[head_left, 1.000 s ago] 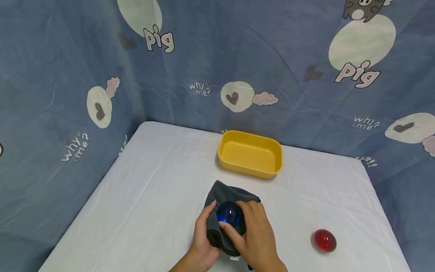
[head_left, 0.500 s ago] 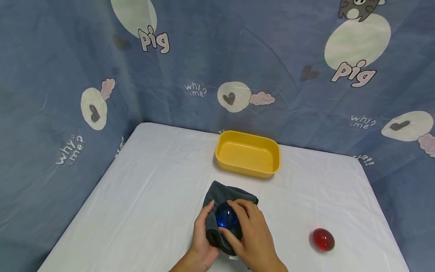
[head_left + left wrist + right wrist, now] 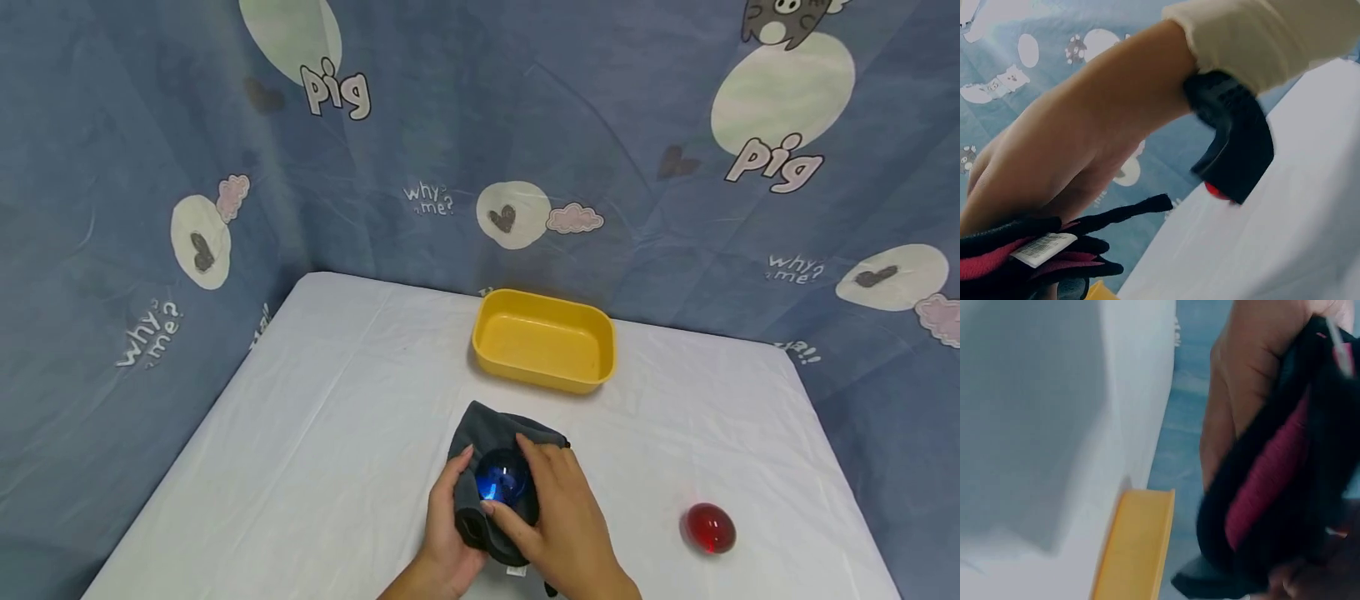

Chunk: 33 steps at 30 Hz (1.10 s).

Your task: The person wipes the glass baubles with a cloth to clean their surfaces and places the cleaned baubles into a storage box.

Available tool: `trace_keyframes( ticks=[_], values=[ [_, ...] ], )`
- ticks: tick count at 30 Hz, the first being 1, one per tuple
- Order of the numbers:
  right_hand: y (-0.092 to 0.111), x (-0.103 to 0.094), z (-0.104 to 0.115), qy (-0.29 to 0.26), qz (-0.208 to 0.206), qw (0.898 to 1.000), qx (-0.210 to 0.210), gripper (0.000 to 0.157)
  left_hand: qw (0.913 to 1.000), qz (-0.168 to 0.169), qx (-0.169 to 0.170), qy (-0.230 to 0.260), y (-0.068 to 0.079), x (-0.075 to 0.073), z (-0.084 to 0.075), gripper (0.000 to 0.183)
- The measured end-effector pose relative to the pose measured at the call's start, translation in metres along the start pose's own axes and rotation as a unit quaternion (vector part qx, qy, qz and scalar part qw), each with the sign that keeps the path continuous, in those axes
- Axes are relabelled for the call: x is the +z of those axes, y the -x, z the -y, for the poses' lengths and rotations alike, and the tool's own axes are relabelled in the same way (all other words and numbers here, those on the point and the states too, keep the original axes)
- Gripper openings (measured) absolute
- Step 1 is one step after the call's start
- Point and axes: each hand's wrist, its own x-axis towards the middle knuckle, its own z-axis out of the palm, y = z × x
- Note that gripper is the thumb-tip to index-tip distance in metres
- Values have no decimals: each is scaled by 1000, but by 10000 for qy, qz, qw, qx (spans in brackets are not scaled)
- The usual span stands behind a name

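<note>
In the head view, a clear blue ball (image 3: 502, 477) sits in a folded dark grey cloth (image 3: 483, 429) near the front middle of the table. My left hand (image 3: 448, 525) holds the cloth from the left and below, its thumb along the cloth's edge beside the ball. My right hand (image 3: 566, 512) holds the ball from the right, thumb at its near side and fingers at its far side. Pink inner layers and a white label (image 3: 1044, 249) show on the cloth (image 3: 1085, 273) in the left wrist view. Most of the left fingers are hidden under the cloth.
Beyond the hands stands a shallow yellow tray (image 3: 543, 385) with nothing in it. A clear red ball (image 3: 710, 528) lies on the white table (image 3: 300, 475) to the right. Blue printed fabric (image 3: 420, 108) rises behind and beside the table.
The right fingers shift slightly over the blue ball, toward the left and then back away along its far side. Cloth and left hand stay nearly in place; the view has turned slightly.
</note>
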Motion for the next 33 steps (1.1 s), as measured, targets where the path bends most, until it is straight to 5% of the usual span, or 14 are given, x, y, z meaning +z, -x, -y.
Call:
trace_keyframes(
  ticks=[6,25,33],
  values=[
    [2,-1,-1,-93,334,9990,-276,74,9999,-97,69,40,-1,-3,-2,62],
    [-2,6,-9,-44,-796,9964,283,44,9996,165,35,-236,3,4,-4,62],
    [1,9,-8,-303,-521,9981,-106,74,9991,41,325,-274,-3,5,-14,62]
  ],
)
